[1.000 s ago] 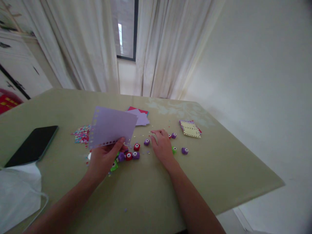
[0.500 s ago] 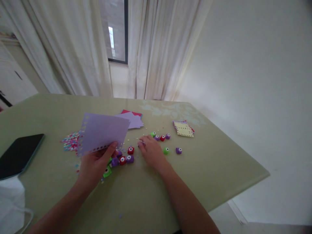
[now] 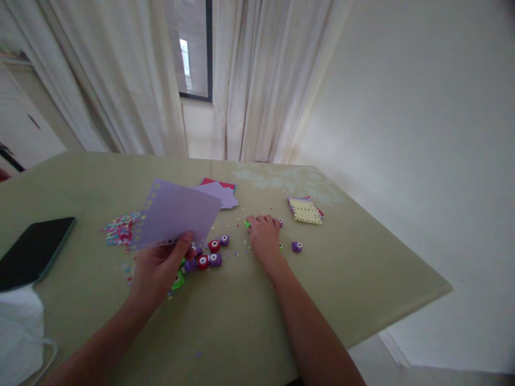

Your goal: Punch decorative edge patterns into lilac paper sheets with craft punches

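Observation:
My left hand point(image 3: 159, 268) is closed on a lilac paper sheet point(image 3: 181, 212), raised above the table and tilted, with punched holes along its left and lower edges. Beside and under that hand lie several small craft punches, among them a red punch point(image 3: 203, 261), a purple punch point(image 3: 215, 260) and a green punch point(image 3: 178, 280). Another purple punch point(image 3: 224, 240) stands a little apart. My right hand point(image 3: 265, 238) is over the farther row of punches, fingers apart and bent down. A green punch point(image 3: 247, 223) shows at its fingertips; the hand partly hides the others.
Punched paper bits point(image 3: 120, 229) lie heaped on the left, near a dark tablet point(image 3: 36, 249) and a white face mask point(image 3: 20, 332). Lilac sheets point(image 3: 219, 194) lie farther back. A stack of punched cards point(image 3: 306, 210) and a purple punch point(image 3: 296, 246) are on the right.
My right hand has let go of a purple punch, which now stands on the table, and moved right and away to the farther row. The lilac sheet has shifted right and tilted.

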`<move>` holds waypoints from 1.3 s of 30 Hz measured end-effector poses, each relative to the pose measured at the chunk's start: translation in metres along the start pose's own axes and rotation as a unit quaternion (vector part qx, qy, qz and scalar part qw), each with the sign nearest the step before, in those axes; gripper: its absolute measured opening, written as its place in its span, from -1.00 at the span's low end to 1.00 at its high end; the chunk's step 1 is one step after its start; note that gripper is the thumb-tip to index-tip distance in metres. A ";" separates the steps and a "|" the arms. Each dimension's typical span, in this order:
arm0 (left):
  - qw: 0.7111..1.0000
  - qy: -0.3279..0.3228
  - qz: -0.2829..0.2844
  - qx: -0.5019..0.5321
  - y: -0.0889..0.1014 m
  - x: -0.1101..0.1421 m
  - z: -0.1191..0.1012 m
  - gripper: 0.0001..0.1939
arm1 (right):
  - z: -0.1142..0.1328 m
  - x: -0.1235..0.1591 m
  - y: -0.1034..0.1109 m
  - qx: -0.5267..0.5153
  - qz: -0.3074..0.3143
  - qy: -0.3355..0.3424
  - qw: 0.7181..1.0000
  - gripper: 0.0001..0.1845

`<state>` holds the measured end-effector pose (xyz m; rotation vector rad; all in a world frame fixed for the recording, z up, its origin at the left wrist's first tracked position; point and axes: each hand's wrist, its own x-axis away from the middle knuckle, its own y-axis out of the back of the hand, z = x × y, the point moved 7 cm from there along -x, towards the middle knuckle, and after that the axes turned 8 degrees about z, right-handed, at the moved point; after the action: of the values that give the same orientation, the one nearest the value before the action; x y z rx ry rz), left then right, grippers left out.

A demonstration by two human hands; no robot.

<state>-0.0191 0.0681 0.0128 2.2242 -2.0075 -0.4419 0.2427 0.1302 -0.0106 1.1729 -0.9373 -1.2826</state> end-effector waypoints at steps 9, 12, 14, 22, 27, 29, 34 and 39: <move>1.000 -0.008 0.002 0.004 0.001 0.000 -0.007 -0.55 | 0.029 0.015 0.000 -0.566 0.031 0.036 0.823 -0.68; 1.000 -0.011 0.005 0.008 0.000 -0.001 -0.009 -0.57 | 0.052 0.025 -0.018 -0.749 0.138 0.008 0.648 -0.55; 1.000 -0.010 0.006 0.017 -0.001 -0.001 -0.011 -0.59 | 0.063 0.030 -0.022 -0.791 0.167 -0.006 0.589 -0.51; 0.999 0.004 0.026 0.045 -0.009 0.000 -0.009 -0.66 | 0.072 0.037 -0.027 -0.798 0.154 -0.037 0.581 -0.51; 0.999 0.003 0.038 0.007 -0.010 0.002 -0.001 -0.64 | 0.073 0.037 -0.023 -0.781 0.144 -0.024 0.607 -0.43; 0.999 0.000 0.045 -0.013 -0.011 0.002 0.002 -0.63 | 0.072 0.037 -0.022 -0.770 0.143 -0.027 0.621 -0.45; 0.999 0.005 0.041 -0.018 -0.009 0.001 0.008 -0.63 | 0.070 0.036 -0.017 -0.739 0.139 -0.018 0.659 -0.55; 0.999 0.004 0.050 -0.021 -0.010 0.000 0.013 -0.63 | 0.071 0.037 -0.018 -0.738 0.144 -0.017 0.659 -0.51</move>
<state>-0.0133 0.0703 -0.0027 2.0878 -2.0732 -0.4589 0.1731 0.0871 -0.0178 -0.3132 0.1242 -1.2409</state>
